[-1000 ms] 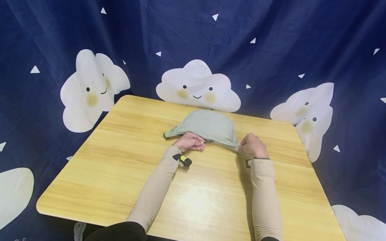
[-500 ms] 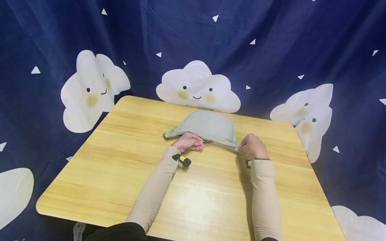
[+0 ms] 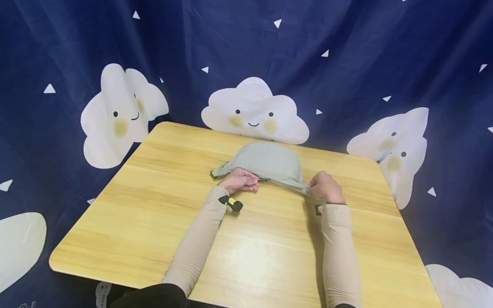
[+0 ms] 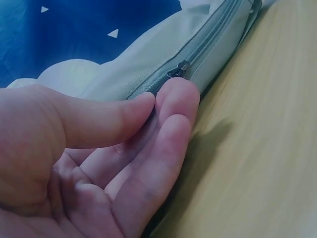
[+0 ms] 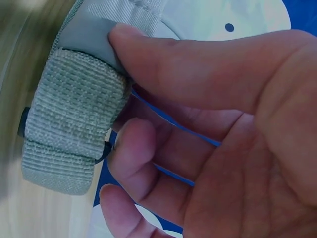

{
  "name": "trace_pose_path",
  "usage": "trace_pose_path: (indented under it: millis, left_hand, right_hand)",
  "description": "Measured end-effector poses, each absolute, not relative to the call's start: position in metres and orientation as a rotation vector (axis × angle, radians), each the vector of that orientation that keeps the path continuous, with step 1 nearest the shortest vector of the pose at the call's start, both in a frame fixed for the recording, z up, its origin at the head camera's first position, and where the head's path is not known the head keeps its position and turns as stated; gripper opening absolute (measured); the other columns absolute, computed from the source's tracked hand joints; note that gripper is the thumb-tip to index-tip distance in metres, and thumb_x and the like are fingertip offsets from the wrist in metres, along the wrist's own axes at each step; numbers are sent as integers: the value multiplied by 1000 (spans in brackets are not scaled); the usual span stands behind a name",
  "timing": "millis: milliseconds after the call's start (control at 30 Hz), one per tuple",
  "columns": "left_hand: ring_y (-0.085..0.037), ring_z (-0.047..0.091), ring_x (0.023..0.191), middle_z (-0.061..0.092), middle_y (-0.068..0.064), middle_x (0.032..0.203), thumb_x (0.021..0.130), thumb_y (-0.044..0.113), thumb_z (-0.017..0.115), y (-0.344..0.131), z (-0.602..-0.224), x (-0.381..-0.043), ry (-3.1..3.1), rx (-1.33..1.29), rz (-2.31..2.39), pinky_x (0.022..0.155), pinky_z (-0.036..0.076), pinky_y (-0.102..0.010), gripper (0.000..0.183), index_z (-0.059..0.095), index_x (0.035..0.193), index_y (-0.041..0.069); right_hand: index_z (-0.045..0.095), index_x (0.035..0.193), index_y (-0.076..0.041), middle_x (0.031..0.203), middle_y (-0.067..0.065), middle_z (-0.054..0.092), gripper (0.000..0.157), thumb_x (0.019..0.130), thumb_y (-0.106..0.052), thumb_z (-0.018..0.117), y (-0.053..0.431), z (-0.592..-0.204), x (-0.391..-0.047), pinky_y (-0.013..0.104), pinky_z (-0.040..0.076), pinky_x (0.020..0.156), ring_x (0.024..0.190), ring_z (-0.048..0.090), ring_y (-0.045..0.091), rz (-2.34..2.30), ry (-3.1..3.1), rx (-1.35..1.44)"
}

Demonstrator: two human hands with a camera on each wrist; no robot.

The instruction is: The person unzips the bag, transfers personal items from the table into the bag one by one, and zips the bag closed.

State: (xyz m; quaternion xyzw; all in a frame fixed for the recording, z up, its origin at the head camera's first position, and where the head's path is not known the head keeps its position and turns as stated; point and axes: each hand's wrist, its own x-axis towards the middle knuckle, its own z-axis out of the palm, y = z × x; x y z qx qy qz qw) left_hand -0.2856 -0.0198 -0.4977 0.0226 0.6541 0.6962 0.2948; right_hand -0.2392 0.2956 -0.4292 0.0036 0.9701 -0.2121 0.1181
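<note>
A pale grey-green waist bag (image 3: 267,160) lies on the table, its rounded side facing away from the person. Along its near edge runs a zip (image 4: 218,34) with a dark slider (image 4: 179,69). The left hand (image 3: 241,180) is at this edge, thumb and fingertips pinched together at the slider's pull, which the fingers mostly hide. At the bag's right end the right hand (image 3: 325,187) pinches the fabric beside the strap, thumb on top and curled fingers behind. The folded webbing strap (image 5: 74,104) hangs from that end in the right wrist view.
The wooden table (image 3: 154,239) carries the bag near its far edge. A dark blue curtain (image 3: 246,42) with white clouds hangs behind it. The bag's left strap end with a dark buckle (image 3: 213,173) lies left of the left hand.
The left hand has shifted slightly left along the bag's near edge, still pinching. The right hand keeps its hold at the bag's end. The head view has turned very slightly.
</note>
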Motion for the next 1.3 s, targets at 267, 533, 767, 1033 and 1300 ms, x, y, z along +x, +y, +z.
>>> trace_pose_path:
  millis: [267, 533, 767, 1033, 1300]
  left_hand:
    - [-14, 76, 73, 79, -11, 85, 98, -8, 60, -20, -499, -287, 1748, 76, 1833, 70, 63, -19, 28, 62, 125, -16]
    - [-14, 76, 73, 80, -14, 88, 98, -7, 60, -21, -496, -286, 1761, 84, 1827, 70, 63, -19, 27, 63, 124, -16]
    - [-14, 76, 73, 79, -15, 88, 98, -8, 60, -21, -498, -287, 1754, 74, 1827, 70, 63, -20, 27, 63, 123, -16]
    - [-14, 76, 72, 79, -15, 89, 97, -8, 61, -21, -499, -288, 1756, 80, 1829, 70, 63, -21, 26, 63, 122, -16]
    - [-13, 76, 73, 79, -18, 94, 98, -7, 61, -22, -499, -288, 1761, 79, 1828, 70, 63, -20, 26, 63, 122, -16]
  right_hand:
    - [81, 91, -9, 106, 15, 77, 12, 87, -16, 72, 297, -427, -238, 43, 54, 70, 91, 68, 29, -623, 2828, -7]
    - [80, 88, -8, 97, 11, 77, 11, 87, -15, 72, 296, -428, -240, 37, 51, 66, 85, 65, 26, -635, 2825, -16]
    - [80, 88, -9, 101, 12, 77, 11, 88, -16, 71, 297, -429, -240, 40, 52, 68, 88, 66, 27, -631, 2836, -16]
    - [80, 88, -9, 103, 13, 77, 12, 87, -17, 71, 297, -429, -238, 44, 55, 73, 89, 67, 28, -628, 2855, -22]
    - [80, 89, -9, 104, 14, 78, 12, 86, -16, 71, 299, -430, -239, 45, 55, 73, 91, 68, 29, -621, 2858, -29]
